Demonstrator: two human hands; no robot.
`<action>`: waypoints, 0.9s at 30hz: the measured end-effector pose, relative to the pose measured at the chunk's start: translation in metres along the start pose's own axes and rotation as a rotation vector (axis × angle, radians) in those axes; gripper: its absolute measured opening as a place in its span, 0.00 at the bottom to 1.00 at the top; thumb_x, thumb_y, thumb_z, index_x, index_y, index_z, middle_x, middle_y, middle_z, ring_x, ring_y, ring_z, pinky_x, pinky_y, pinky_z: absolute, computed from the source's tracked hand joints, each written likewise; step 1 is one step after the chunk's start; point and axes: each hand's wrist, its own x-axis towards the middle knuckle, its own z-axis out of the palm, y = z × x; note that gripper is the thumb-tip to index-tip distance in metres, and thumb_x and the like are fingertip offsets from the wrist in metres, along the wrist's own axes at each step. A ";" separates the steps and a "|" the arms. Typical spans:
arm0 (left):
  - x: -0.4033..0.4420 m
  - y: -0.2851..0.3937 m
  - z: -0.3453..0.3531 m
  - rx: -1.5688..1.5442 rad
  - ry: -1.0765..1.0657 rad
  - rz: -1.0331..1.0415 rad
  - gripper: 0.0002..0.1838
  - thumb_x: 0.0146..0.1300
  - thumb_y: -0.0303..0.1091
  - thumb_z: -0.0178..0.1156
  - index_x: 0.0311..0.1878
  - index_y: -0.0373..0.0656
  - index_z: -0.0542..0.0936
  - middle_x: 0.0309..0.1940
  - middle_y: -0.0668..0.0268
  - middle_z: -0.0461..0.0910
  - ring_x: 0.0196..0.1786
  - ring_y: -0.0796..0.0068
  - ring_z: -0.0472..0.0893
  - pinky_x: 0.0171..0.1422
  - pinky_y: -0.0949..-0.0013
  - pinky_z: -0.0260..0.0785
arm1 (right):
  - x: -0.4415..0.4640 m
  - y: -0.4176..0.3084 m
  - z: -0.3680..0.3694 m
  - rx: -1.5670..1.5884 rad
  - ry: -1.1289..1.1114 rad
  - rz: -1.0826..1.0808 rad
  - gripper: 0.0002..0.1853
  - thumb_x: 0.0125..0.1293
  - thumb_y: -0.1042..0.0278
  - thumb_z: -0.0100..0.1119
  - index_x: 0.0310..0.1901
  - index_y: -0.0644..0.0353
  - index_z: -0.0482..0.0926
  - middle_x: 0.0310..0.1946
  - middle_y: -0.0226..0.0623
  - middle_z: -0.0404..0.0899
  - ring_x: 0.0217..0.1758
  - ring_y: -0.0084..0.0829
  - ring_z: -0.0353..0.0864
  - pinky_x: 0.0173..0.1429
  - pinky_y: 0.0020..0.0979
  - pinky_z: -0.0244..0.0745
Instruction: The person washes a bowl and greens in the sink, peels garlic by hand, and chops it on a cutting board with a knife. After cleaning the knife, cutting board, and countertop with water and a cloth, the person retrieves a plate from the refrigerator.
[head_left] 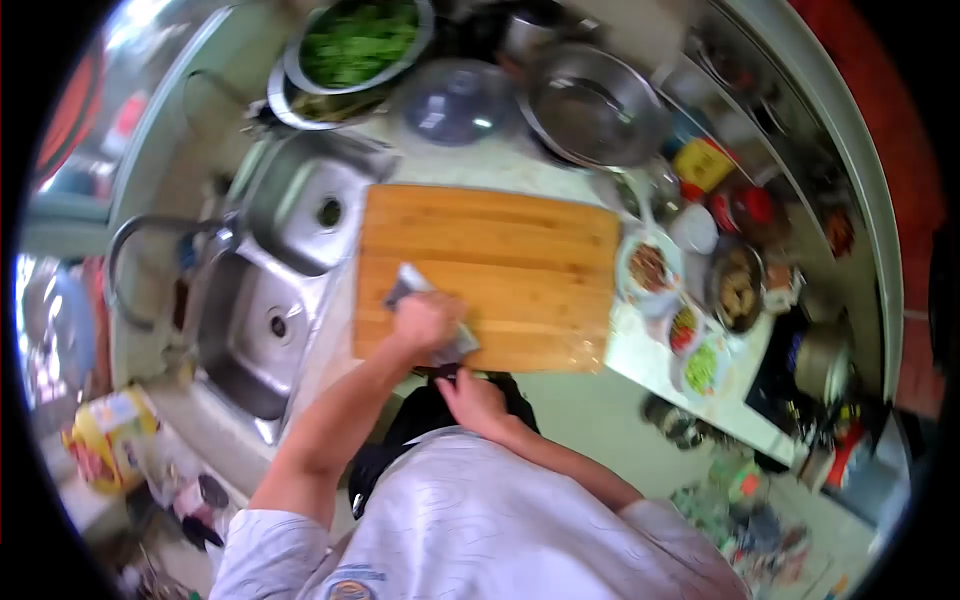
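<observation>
Over the lower left of the wooden cutting board (pixel 520 265), my left hand (pixel 428 322) is closed around a blurred grey-and-white item (pixel 406 284). Whether this is a cloth or a flat blade is unclear. A pale, blade-like part (pixel 460 345) shows below the fingers. Just beyond the board's near edge, close to my body, my right hand (pixel 475 400) has its fingers closed at a dark handle-like piece (pixel 445 372). The two hands are near each other but apart.
A double sink (pixel 320 235) with a curved faucet (pixel 150 222) is at left. Behind the board are bowls of greens (pixel 360 42), a clear lid (pixel 455 100) and a metal pan (pixel 592 105). Plates of chopped food (pixel 650 268), jars and a brown bowl (pixel 735 285) stand at right.
</observation>
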 end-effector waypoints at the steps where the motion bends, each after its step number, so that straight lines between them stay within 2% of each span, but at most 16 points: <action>1: 0.001 0.002 0.007 -0.013 0.128 -0.130 0.10 0.55 0.36 0.59 0.21 0.45 0.76 0.20 0.61 0.76 0.26 0.59 0.78 0.29 0.59 0.69 | 0.001 -0.002 -0.010 -0.013 0.021 -0.005 0.23 0.65 0.46 0.48 0.37 0.64 0.73 0.25 0.54 0.79 0.32 0.56 0.80 0.36 0.51 0.74; 3: -0.003 0.013 -0.038 -0.059 0.217 -0.169 0.15 0.61 0.38 0.57 0.20 0.41 0.75 0.19 0.58 0.74 0.24 0.57 0.76 0.28 0.60 0.67 | 0.001 0.018 -0.016 0.049 0.179 -0.145 0.23 0.64 0.45 0.50 0.36 0.62 0.74 0.27 0.54 0.79 0.33 0.57 0.79 0.37 0.51 0.73; 5: -0.014 0.006 -0.064 -0.371 0.612 -0.533 0.17 0.62 0.39 0.57 0.20 0.40 0.74 0.19 0.57 0.74 0.24 0.55 0.75 0.29 0.57 0.66 | 0.001 0.027 -0.037 0.145 0.213 -0.191 0.23 0.64 0.45 0.51 0.35 0.63 0.74 0.26 0.54 0.79 0.31 0.57 0.78 0.36 0.51 0.72; 6: -0.024 -0.004 -0.068 -0.319 0.603 -0.711 0.16 0.64 0.39 0.55 0.23 0.39 0.75 0.19 0.56 0.73 0.25 0.53 0.74 0.30 0.56 0.64 | 0.004 0.033 -0.046 0.122 0.237 -0.200 0.23 0.63 0.45 0.52 0.35 0.63 0.74 0.26 0.54 0.79 0.31 0.57 0.78 0.35 0.51 0.72; 7: -0.032 -0.009 -0.066 -0.312 0.617 -0.722 0.16 0.64 0.39 0.55 0.23 0.39 0.75 0.19 0.56 0.73 0.25 0.53 0.74 0.30 0.56 0.64 | 0.007 0.039 -0.058 0.095 0.267 -0.211 0.22 0.63 0.46 0.52 0.35 0.62 0.74 0.27 0.54 0.79 0.31 0.57 0.78 0.35 0.50 0.72; 9: -0.041 -0.015 -0.061 -0.195 0.422 -0.768 0.13 0.63 0.38 0.57 0.27 0.40 0.77 0.21 0.57 0.74 0.25 0.54 0.75 0.31 0.58 0.66 | 0.012 0.041 -0.080 -0.028 0.308 -0.171 0.22 0.63 0.47 0.53 0.35 0.62 0.73 0.26 0.54 0.79 0.31 0.56 0.78 0.35 0.51 0.71; 10: -0.042 -0.015 -0.058 -0.193 0.425 -0.771 0.13 0.63 0.38 0.57 0.27 0.40 0.77 0.21 0.57 0.74 0.25 0.54 0.75 0.31 0.58 0.66 | 0.013 0.040 -0.091 -0.136 0.279 -0.078 0.21 0.63 0.47 0.54 0.35 0.62 0.73 0.27 0.53 0.79 0.32 0.56 0.78 0.36 0.51 0.72; 12: -0.038 -0.006 -0.052 -0.172 0.335 -0.641 0.09 0.58 0.37 0.61 0.33 0.41 0.78 0.28 0.59 0.76 0.32 0.57 0.76 0.37 0.60 0.69 | 0.024 0.060 -0.100 -0.234 0.392 -0.174 0.20 0.61 0.49 0.56 0.34 0.62 0.73 0.30 0.51 0.79 0.32 0.54 0.78 0.35 0.50 0.72; 14: -0.032 -0.002 -0.047 -0.184 0.225 -0.564 0.12 0.52 0.36 0.65 0.38 0.42 0.79 0.34 0.62 0.77 0.40 0.58 0.77 0.43 0.60 0.71 | 0.030 0.071 -0.108 -0.247 0.430 -0.215 0.19 0.60 0.49 0.57 0.34 0.61 0.73 0.31 0.48 0.78 0.32 0.53 0.78 0.34 0.49 0.72; 16: -0.030 0.003 -0.039 -0.133 0.218 -0.523 0.12 0.51 0.35 0.66 0.38 0.42 0.79 0.33 0.62 0.77 0.40 0.57 0.77 0.43 0.60 0.71 | 0.032 0.080 -0.111 -0.392 0.571 -0.347 0.18 0.58 0.52 0.61 0.35 0.60 0.74 0.34 0.44 0.75 0.35 0.49 0.77 0.36 0.47 0.73; 21: -0.028 0.017 -0.034 -0.056 0.184 -0.421 0.13 0.52 0.34 0.67 0.40 0.42 0.80 0.34 0.61 0.78 0.37 0.60 0.78 0.41 0.63 0.72 | 0.023 0.070 -0.120 -0.438 0.717 -0.450 0.17 0.57 0.56 0.63 0.41 0.60 0.76 0.37 0.41 0.73 0.40 0.45 0.75 0.40 0.43 0.74; 23: -0.023 0.024 -0.030 -0.590 0.180 -0.727 0.13 0.57 0.33 0.65 0.44 0.40 0.80 0.35 0.62 0.80 0.33 0.70 0.79 0.36 0.69 0.73 | 0.024 0.053 -0.118 -0.464 0.768 -0.476 0.18 0.57 0.58 0.63 0.44 0.59 0.76 0.39 0.41 0.73 0.43 0.44 0.74 0.42 0.42 0.74; 24: -0.021 0.030 -0.030 -0.586 0.174 -0.724 0.13 0.57 0.33 0.65 0.44 0.40 0.80 0.35 0.62 0.80 0.33 0.70 0.79 0.36 0.69 0.73 | 0.027 0.044 -0.112 -0.206 0.724 -0.522 0.18 0.58 0.60 0.63 0.47 0.60 0.76 0.39 0.41 0.74 0.42 0.42 0.76 0.42 0.39 0.75; 25: -0.018 0.035 -0.031 -0.876 0.221 -0.749 0.12 0.60 0.33 0.63 0.45 0.38 0.79 0.36 0.63 0.81 0.32 0.73 0.79 0.35 0.72 0.72 | 0.031 0.035 -0.107 0.051 0.675 -0.562 0.19 0.58 0.63 0.63 0.50 0.61 0.75 0.40 0.41 0.74 0.41 0.41 0.77 0.42 0.37 0.75; 26: -0.016 0.039 -0.034 -1.169 0.267 -0.764 0.12 0.62 0.32 0.62 0.45 0.36 0.79 0.36 0.63 0.81 0.32 0.77 0.79 0.34 0.75 0.72 | 0.036 0.023 -0.105 0.054 0.681 -0.557 0.19 0.58 0.63 0.63 0.50 0.61 0.75 0.40 0.41 0.74 0.41 0.41 0.77 0.42 0.37 0.75; 27: -0.014 0.042 -0.037 -1.167 0.261 -0.760 0.12 0.62 0.32 0.62 0.45 0.36 0.79 0.36 0.63 0.81 0.32 0.77 0.79 0.34 0.75 0.72 | 0.041 0.010 -0.105 0.265 0.528 -0.551 0.17 0.60 0.65 0.62 0.49 0.63 0.76 0.38 0.39 0.76 0.39 0.36 0.78 0.40 0.33 0.75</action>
